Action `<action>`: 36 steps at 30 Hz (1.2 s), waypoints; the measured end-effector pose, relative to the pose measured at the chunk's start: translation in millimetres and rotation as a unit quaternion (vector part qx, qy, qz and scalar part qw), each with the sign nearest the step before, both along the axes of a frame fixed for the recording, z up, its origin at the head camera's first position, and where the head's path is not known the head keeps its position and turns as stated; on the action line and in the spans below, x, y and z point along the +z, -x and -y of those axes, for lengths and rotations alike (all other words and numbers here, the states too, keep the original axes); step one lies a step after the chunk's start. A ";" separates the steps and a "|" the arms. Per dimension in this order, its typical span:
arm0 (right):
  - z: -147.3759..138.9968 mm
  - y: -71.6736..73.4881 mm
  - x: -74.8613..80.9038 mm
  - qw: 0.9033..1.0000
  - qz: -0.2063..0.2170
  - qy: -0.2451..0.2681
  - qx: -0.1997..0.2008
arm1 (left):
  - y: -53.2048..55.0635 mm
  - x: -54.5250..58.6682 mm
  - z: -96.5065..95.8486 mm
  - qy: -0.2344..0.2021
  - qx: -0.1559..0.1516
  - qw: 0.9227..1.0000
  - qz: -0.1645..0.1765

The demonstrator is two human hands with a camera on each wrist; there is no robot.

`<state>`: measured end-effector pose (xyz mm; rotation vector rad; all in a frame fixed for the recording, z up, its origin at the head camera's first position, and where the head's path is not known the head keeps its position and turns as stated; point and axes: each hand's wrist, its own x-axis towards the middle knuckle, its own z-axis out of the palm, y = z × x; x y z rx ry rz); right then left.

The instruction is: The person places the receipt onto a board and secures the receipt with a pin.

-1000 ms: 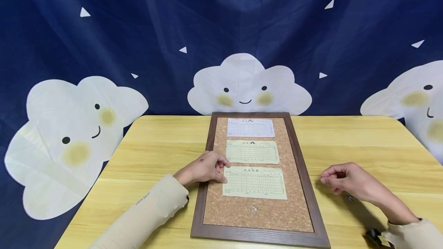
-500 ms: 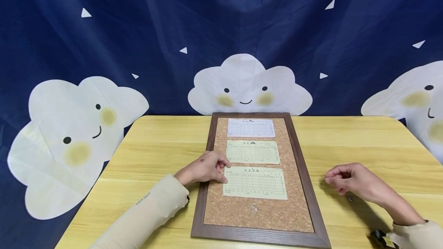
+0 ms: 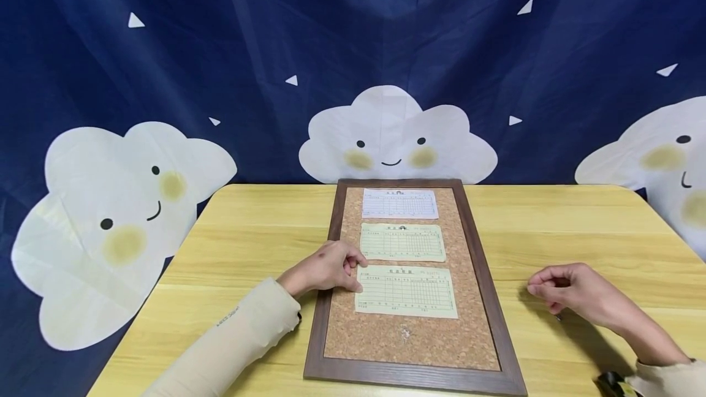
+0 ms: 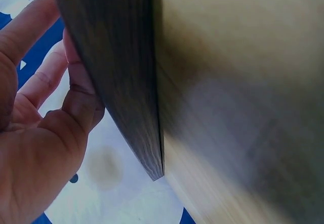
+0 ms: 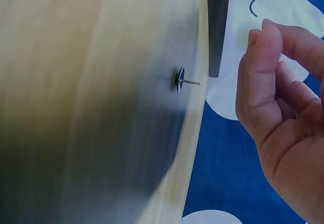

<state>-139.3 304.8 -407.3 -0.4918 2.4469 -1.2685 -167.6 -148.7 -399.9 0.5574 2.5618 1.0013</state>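
My left hand (image 3: pixel 331 265) rests its thumb and fingertips on the left edge of the lowest yellow-green paper slip (image 3: pixel 407 291), which lies on the cork board (image 3: pixel 364 342). In the left wrist view, that hand's fingers (image 4: pixel 78 100) are beyond the board's dark wooden frame (image 4: pixel 119 77). Right of the board, my right hand (image 3: pixel 579 296) hovers over the table, thumb and fingers loosely curled, with nothing visible between them. A thumbtack (image 5: pixel 180 79) stands on its head, point up, beneath that hand; in the head view the thumbtack (image 3: pixel 559 317) is partly hidden.
Higher on the board are another yellow-green slip (image 3: pixel 402 242) and a white slip (image 3: pixel 399 204), each with a small dark tack near its top edge. A whitish mark (image 3: pixel 405 333) shows on the lower cork. Behind the wooden table (image 3: pixel 265 213) hangs a blue cloud-print cloth (image 3: pixel 265 29).
My right hand has drifted right and slightly toward me, so it now covers part of the thumbtack in the head view. My left hand and the slips have stayed put.
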 end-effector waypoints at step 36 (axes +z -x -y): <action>-39.5 -10.1 -12.8 0.999 0.028 -0.001 0.020 | 0.5 -2.5 1.4 -0.005 -0.004 1.000 -0.006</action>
